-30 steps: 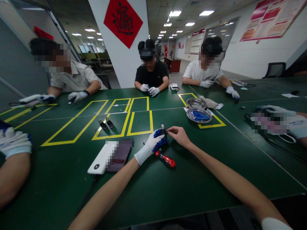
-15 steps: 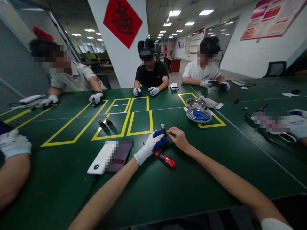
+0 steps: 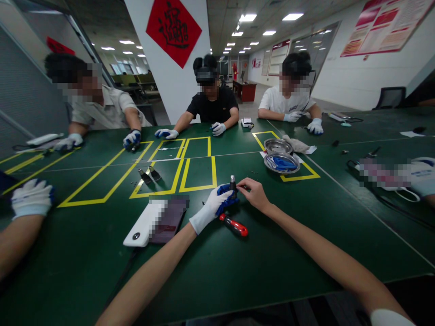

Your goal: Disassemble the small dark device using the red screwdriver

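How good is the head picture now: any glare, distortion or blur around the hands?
Head view: ceiling lights blow out to white; wide-lens distortion stretches the edges; the dark silver-tipped piece in the left hand is readable, but fine detail at the right hand is too small to tell.

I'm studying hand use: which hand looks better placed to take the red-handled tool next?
Probably the right hand: it is only at the side of the black part, though it may pinch something too small to tell. The gloved left hand grips that part. The red-handled tool lies near both.
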`<state>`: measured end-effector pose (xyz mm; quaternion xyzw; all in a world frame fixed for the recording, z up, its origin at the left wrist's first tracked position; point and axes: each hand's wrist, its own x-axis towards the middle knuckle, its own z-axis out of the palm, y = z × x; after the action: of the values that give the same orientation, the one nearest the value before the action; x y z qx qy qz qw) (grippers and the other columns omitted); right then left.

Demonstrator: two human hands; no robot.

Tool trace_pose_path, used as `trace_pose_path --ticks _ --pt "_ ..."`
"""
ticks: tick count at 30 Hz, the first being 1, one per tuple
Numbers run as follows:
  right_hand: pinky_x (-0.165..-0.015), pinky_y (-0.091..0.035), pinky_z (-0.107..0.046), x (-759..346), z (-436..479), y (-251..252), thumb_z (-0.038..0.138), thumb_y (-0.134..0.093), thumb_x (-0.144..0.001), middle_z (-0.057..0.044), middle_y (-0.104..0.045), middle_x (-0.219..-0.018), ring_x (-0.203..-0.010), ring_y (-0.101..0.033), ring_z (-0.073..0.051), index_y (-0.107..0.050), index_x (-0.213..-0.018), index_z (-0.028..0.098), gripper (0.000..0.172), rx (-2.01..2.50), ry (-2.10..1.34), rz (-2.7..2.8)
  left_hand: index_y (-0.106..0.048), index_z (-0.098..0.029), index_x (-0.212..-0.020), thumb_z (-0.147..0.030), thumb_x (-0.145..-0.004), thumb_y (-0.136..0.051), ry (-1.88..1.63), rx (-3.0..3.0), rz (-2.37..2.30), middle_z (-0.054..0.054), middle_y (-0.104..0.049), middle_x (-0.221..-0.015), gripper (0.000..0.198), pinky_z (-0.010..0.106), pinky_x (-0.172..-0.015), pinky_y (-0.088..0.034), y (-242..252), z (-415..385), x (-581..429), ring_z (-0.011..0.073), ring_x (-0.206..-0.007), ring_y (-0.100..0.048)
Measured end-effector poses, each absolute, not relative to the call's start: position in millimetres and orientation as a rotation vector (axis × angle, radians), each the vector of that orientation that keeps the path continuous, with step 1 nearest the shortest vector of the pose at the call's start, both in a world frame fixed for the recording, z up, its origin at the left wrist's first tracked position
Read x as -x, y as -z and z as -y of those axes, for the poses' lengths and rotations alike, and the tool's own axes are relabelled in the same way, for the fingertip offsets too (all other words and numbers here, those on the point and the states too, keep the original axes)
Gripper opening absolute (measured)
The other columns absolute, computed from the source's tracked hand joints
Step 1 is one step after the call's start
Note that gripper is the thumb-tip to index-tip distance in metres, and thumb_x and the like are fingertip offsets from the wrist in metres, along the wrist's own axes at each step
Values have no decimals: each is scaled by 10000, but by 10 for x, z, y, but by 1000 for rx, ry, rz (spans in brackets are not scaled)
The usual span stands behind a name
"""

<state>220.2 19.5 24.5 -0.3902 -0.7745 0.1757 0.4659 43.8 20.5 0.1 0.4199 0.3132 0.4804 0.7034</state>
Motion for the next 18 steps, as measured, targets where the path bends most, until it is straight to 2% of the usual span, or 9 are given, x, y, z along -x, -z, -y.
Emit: trace_pose_path --ticks 11,18 --pt "-831 -487 -362 -2326 -281 -287 179 -485 -899 -86 -621 -961 -910 -580 -204 -629 -965 195 159 844 -265 2215 -608 -114 -1057 -267 -684 -750 -1075 -962 -742 113 -675 -1003 427 367 -870 -490 -46 -185 -448 189 -858 -647" --pt "-730 -496 -297 -2161 -178 -59 202 -512 -889 -61 -610 -906 -815 -589 -174 -633 -928 192 128 947 -381 1879 -592 -119 -1089 -266 -673 -755 -1142 -1005 -758 103 -666 -1002 470 372 -858 -493 22 -195 -445 194 -863 -642"
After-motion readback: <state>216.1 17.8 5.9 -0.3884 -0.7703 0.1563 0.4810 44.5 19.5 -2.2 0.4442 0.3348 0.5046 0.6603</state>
